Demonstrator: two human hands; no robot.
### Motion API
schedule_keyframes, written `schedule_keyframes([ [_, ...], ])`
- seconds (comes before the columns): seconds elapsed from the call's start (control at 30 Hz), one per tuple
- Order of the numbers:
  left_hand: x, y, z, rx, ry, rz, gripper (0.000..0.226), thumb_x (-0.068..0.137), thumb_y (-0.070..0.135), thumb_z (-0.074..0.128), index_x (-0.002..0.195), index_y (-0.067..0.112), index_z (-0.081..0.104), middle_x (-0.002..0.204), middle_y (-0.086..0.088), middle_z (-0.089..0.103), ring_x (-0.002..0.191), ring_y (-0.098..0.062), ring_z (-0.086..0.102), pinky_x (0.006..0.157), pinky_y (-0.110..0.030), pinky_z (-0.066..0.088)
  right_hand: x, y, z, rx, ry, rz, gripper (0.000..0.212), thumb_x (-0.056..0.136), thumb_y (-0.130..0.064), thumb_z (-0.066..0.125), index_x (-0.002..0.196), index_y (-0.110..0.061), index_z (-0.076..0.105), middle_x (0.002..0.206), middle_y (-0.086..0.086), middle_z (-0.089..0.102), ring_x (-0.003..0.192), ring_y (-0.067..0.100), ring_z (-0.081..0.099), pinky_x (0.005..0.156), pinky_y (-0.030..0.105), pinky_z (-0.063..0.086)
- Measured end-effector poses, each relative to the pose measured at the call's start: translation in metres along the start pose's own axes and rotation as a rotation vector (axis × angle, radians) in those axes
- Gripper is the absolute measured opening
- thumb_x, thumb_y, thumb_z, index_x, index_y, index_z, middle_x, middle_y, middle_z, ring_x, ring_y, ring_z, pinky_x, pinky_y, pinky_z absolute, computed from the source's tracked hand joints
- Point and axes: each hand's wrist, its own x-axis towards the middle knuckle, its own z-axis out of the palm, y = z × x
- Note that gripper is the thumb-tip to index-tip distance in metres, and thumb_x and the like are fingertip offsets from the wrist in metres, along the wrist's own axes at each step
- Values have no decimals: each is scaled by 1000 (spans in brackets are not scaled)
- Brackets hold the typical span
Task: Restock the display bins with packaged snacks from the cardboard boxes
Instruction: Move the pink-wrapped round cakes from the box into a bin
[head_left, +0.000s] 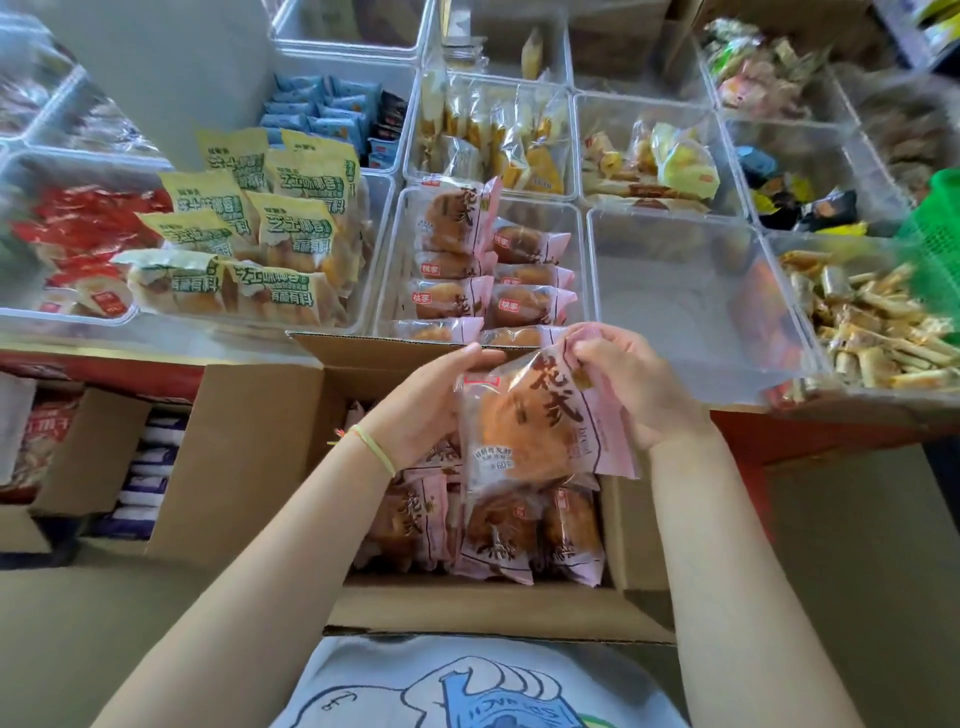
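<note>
Red counter (810, 428) up top, packed edge to edge with clear bins (675, 312). Down on the floor (857, 545), open cardboard boxes (249, 457) side by side.

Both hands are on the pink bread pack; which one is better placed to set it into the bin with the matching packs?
Probably the right hand: it pinches the pink bread pack's top edge, nearest the matching bin. The left hand only steadies its side.

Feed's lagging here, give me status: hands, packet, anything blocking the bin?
Left hand and right hand both grip one pink bread packet above the open cardboard box. Matching bin ahead, part-filled. Nothing in the way.
</note>
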Motion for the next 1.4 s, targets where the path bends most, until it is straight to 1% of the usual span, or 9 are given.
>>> schedule_keyframes([
  [0.17, -7, 35, 17, -9, -61, 227, 25, 89, 21, 68, 109, 5, 68, 111, -19, 69, 103, -29, 67, 91, -39, 53, 14, -5, 9, 201, 199, -54, 15, 100, -19, 56, 100, -13, 69, 88, 12, 73, 77, 25, 70, 74, 40, 56],
  [0.3, 1, 53, 0, -72, -30, 290, 50, 88, 9, 65, 133, -7, 51, 127, -29, 59, 110, -38, 63, 94, -48, 53, 23, -6, 14, 61, 20, 8, 62, 82, -44, 77, 130, -9, 58, 120, 17, 69, 111, 35, 67, 96, 53, 51],
  [0.47, 13, 73, -20, -115, 133, 316, 32, 96, 18, 60, 120, -2, 63, 110, -20, 70, 93, -28, 69, 71, -35, 59, 41, -12, 24, -145, 4, -7, 45, 82, -40, 75, 118, -15, 68, 114, 6, 74, 108, 26, 70, 95, 47, 53],
  [0.63, 40, 85, -46, -172, 285, 241, 46, 98, 41, 52, 117, 2, 66, 98, -10, 75, 81, -21, 72, 68, -31, 60, 78, -25, 24, -507, 59, 1, 32, 99, -46, 53, 107, -22, 74, 107, -2, 75, 85, 12, 72, 67, 28, 56],
  [0.73, 64, 96, -66, -183, 322, 207, 36, 100, 39, 51, 107, 6, 66, 96, -13, 73, 80, -24, 70, 70, -35, 59, 114, -28, 22, -645, 133, 6, 29, 98, -45, 57, 89, -25, 76, 100, 14, 74, 77, 33, 69, 72, 43, 59],
  [0.9, 99, 91, -97, 393, 616, 221, 29, 100, 33, 48, 114, 15, 65, 105, -4, 69, 96, -21, 64, 86, -36, 54, 178, -35, 25, -589, 406, -82, 30, 96, -33, 64, 92, -5, 75, 79, 13, 67, 64, 28, 54, 59, 36, 51],
  [1.07, 96, 62, -104, 1240, 664, 247, 27, 94, 23, 47, 107, 17, 70, 106, -8, 70, 101, -30, 62, 80, -35, 49, 240, -23, 34, -498, 438, 15, 19, 93, -36, 66, 103, -22, 76, 73, -1, 67, 67, 23, 57, 76, 44, 51],
  [1.23, 102, 56, -104, 1403, 645, 327, 26, 95, 27, 45, 97, 13, 67, 94, -8, 68, 89, -31, 62, 69, -36, 49, 287, 13, 33, -483, 472, 152, 27, 96, -31, 61, 117, -18, 72, 96, 4, 69, 91, 25, 64, 90, 49, 57],
  [1.4, 104, 56, -107, 1377, 652, 334, 26, 94, 26, 46, 99, 13, 68, 95, -8, 68, 91, -31, 62, 71, -35, 48, 286, 21, 33, -533, 521, 217, 23, 98, -11, 49, 83, -18, 64, 94, 7, 67, 95, 30, 68, 87, 46, 58],
])
